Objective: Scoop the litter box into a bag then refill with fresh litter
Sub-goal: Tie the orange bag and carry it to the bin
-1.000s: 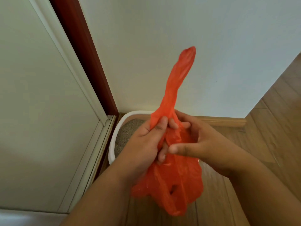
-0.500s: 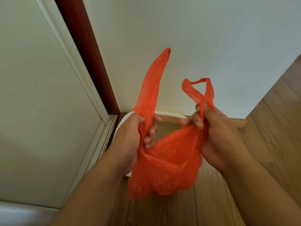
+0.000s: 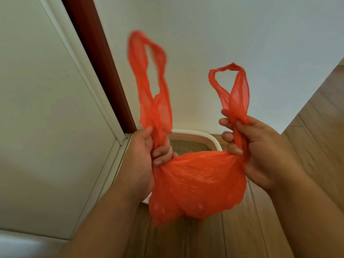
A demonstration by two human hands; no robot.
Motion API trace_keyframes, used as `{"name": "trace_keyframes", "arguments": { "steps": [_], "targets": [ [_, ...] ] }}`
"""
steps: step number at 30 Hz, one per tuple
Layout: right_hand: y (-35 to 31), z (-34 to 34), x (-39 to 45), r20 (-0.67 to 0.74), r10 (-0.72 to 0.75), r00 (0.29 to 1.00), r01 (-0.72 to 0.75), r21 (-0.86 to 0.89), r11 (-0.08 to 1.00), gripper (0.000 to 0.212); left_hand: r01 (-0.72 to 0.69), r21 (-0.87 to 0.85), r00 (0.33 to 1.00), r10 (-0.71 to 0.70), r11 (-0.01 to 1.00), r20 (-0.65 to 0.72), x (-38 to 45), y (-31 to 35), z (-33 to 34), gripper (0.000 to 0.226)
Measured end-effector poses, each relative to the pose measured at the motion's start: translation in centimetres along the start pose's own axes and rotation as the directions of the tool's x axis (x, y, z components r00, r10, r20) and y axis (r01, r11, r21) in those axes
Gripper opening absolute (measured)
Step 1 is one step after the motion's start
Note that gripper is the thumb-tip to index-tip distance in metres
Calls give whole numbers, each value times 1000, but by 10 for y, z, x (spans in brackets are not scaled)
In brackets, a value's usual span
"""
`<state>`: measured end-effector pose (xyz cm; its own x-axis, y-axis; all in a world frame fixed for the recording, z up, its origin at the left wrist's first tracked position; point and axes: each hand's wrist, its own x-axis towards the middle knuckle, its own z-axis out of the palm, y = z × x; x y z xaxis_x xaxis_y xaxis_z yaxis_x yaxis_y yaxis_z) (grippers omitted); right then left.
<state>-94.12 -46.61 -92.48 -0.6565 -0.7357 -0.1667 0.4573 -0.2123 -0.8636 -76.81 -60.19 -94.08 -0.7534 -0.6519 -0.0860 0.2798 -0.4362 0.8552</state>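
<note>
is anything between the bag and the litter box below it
Nothing visible. The orange bag hangs in the air from both hands, left hand and right hand each gripping a handle, right in front of the litter box. The bag itself hides most of the box.

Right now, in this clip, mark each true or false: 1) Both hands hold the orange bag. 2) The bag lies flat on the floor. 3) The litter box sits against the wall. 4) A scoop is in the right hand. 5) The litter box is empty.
1) True: the left hand and the right hand each grip a handle of the orange bag.
2) False: it hangs in the air between the hands.
3) True: the litter box is by the wall.
4) False: its fingers close only on bag plastic.
5) False: litter shows inside.
</note>
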Motion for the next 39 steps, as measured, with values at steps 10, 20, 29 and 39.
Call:
{"name": "trace_keyframes", "arguments": {
  "steps": [10,20,29,39],
  "targets": [
    [27,11,-8,19,1,1000,6,-359,933,21,-121,378,978,45,918,204,-17,-11,21,27],
    [31,37,-32,228,103,968,-27,-312,950,32,-298,666,953,177,684,244,-23,-9,23,78],
    [37,43,-29,165,41,985,-17,-144,989,61,61,216,997,-49,974,-61,-15,-21,33,55],
    [32,41,-25,258,101,961,-5,-346,938,32,-86,529,995,102,844,-1,-22,-23,30,6]
  ]
}}
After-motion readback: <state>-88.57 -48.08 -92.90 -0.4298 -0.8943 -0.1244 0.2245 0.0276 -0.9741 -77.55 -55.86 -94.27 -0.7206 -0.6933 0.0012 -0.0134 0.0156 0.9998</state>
